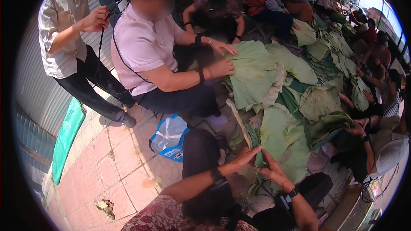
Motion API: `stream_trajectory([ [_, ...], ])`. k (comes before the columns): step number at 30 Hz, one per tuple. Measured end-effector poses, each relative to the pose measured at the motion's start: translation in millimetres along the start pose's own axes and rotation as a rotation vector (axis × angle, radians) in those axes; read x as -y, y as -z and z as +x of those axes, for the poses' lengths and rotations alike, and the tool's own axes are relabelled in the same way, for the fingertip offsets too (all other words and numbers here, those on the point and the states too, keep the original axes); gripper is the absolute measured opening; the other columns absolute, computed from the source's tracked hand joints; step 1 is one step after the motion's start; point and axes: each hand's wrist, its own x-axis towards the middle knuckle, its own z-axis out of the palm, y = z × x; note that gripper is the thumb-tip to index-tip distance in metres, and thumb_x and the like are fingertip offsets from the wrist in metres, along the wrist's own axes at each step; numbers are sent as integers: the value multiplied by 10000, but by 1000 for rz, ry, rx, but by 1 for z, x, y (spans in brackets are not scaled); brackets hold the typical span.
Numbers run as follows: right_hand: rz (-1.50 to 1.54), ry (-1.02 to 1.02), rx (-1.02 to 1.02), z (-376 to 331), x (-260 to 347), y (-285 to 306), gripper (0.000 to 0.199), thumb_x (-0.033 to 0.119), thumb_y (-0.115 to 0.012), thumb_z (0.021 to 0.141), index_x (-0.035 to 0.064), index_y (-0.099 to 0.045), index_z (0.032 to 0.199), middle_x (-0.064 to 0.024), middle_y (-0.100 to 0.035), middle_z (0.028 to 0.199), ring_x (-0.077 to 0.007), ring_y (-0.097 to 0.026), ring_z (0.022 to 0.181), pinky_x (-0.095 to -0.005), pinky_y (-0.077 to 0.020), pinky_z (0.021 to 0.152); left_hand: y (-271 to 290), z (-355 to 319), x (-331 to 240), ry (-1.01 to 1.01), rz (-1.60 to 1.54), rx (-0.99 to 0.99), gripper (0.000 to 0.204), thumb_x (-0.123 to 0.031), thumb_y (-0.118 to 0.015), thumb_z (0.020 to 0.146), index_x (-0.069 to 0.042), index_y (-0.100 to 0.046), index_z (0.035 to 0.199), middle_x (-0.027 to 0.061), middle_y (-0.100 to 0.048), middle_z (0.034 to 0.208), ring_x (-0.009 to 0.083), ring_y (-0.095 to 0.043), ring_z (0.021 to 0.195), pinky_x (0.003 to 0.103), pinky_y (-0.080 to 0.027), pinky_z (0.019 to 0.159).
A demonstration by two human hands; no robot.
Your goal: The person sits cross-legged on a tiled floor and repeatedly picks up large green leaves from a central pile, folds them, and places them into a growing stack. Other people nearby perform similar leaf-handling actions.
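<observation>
Between my hands, large green lotus leaves stand partly on edge; the light brown rim of one folded lotus leaf (240, 125) rises away from me. My left hand (241, 161) has its fingers stretched forward along the near end of these leaves, palm turned inward. Facing it, my right hand (276, 173) lies against the other side, fingers long and thumb apart. The two sets of fingertips almost meet over a narrow green fold. Just beyond my right hand spreads a broad flat lotus leaf (284, 139). Undersides of the leaves are hidden.
A person in a pink shirt (143, 42) sits at my left, hands on a lotus leaf stack (252, 72). Someone stands behind in a light shirt (64, 25). A blue and white bag (170, 134) lies on pink paving (102, 154). Several people sit around the leaf heap (321, 98).
</observation>
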Motion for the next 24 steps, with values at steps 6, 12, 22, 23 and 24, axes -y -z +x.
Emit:
stream_trajectory([
  [6,256,-13,-133,-14,1,8,874,278,-619,828,-9,-205,1541,-239,-297,1558,-311,-238,1479,-377,-202,1190,-19,-6,-38,-66,-59,168,434,-350,-642,948,-49,-589,1256,52,-625,1174,155,-610,1026,322,-525,830],
  [12,269,-40,-237,-42,9,23,840,299,-658,852,-10,-259,1524,-227,-332,1542,-297,-252,1472,-392,-212,1188,-45,-22,-60,-111,-4,275,396,-250,-671,917,-47,-598,1249,25,-643,1164,142,-592,1062,322,-477,915],
  [22,186,20,-131,-39,-9,64,736,123,-584,789,-2,-349,1475,-178,-459,1444,-269,-420,1342,-354,-346,1089,-56,-7,-47,-2,-74,297,388,-251,-654,937,-26,-606,1250,59,-641,1187,162,-612,1066,342,-516,896],
  [23,259,-28,-127,-38,-15,65,729,104,-567,768,-7,-373,1461,-170,-479,1427,-263,-450,1309,-351,-364,1069,-56,-5,-39,6,-70,289,393,-261,-651,940,-21,-608,1247,65,-641,1190,164,-612,1067,346,-519,897],
  [24,388,-73,-172,-31,-24,63,697,100,-555,762,-9,-407,1434,-166,-500,1399,-254,-469,1269,-353,-376,1046,-54,-2,-32,10,-55,267,383,-261,-638,944,-3,-617,1226,73,-635,1203,168,-612,1062,359,-512,905],
])
